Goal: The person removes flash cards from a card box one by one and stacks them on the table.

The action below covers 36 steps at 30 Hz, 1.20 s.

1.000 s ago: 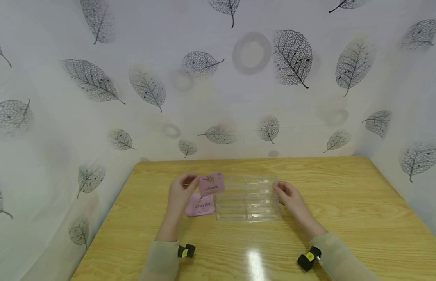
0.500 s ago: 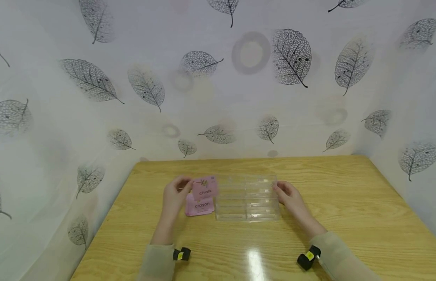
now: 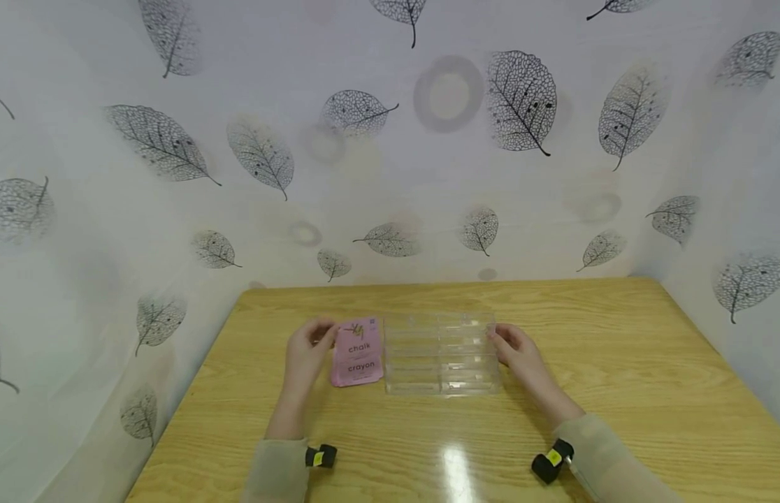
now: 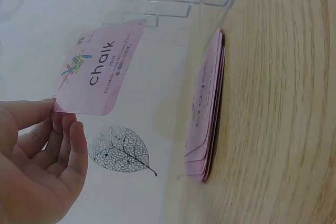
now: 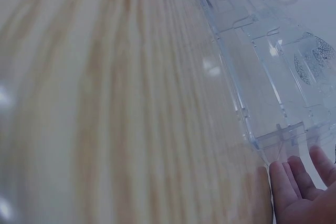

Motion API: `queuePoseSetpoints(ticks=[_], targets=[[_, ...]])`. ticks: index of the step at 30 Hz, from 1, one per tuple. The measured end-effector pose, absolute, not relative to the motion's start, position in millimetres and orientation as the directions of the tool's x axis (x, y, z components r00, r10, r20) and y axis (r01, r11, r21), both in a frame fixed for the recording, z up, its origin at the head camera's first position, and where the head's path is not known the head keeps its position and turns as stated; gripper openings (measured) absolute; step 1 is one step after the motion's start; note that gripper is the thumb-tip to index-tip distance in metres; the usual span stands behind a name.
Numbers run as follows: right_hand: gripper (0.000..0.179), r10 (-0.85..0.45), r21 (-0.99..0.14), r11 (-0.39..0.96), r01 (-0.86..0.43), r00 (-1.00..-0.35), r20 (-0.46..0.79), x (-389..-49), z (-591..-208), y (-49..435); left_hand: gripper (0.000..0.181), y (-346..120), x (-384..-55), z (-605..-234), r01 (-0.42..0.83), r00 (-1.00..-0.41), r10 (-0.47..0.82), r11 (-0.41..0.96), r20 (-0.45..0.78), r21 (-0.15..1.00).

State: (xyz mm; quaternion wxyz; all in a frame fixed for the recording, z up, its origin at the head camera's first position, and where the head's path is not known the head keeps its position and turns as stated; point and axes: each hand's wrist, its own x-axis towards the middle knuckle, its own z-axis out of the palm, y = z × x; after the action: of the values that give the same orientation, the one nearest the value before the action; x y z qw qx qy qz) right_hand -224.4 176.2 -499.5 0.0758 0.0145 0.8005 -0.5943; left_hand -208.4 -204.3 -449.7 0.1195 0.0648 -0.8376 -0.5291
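Note:
My left hand (image 4: 47,156) pinches the corner of a pink word card (image 4: 100,69) printed "chalk" between thumb and finger. In the left wrist view that card is up off the table, apart from a stack of pink cards (image 4: 205,114) with "crayon" on top. Seen from the head, the chalk card (image 3: 358,339) overlaps the far part of the crayon stack (image 3: 357,374). Right of the cards lies a clear plastic compartment organizer (image 3: 442,354). At its right side, my right hand (image 3: 518,353) grips the edge, thumb on the near side.
A wooden table (image 3: 585,363) carries everything. Behind it and at both sides hangs a pale leaf-print cloth (image 3: 453,175). Black wrist cameras sit on the left wrist (image 3: 321,456) and the right wrist (image 3: 552,461).
My left hand has moved left with the chalk card, from beside the organizer's left edge to over the crayon stack. My right hand and the organizer have stayed put.

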Motion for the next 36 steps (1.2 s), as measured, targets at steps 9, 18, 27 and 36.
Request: queuePoseSetpoints(ticks=[9,18,27,36], targets=[[0.061,-0.084,-0.953,0.284,0.111,-0.987,-0.140,-224.2,-500.4,177.8,0.016,-209.6,-210.5,-455.2,-0.009,-0.967,-0.230,0.457,0.109,0.889],[0.062,-0.091,-0.952,0.288,0.104,-0.987,-0.135,-225.2,-503.7,179.1,0.016,-214.6,-211.1,-461.5,-0.056,-0.972,-0.229,0.472,0.061,0.880],[0.064,-0.098,-0.949,0.300,0.099,-0.986,-0.134,-225.1,-503.6,179.3,0.015,-216.8,-212.4,-470.0,-0.079,-0.979,-0.204,0.490,0.026,0.868],[0.062,-0.091,-0.951,0.293,0.104,-0.987,-0.136,-224.9,-503.3,178.8,0.014,-217.0,-215.0,-475.5,-0.072,-0.981,-0.191,0.498,0.028,0.864]])
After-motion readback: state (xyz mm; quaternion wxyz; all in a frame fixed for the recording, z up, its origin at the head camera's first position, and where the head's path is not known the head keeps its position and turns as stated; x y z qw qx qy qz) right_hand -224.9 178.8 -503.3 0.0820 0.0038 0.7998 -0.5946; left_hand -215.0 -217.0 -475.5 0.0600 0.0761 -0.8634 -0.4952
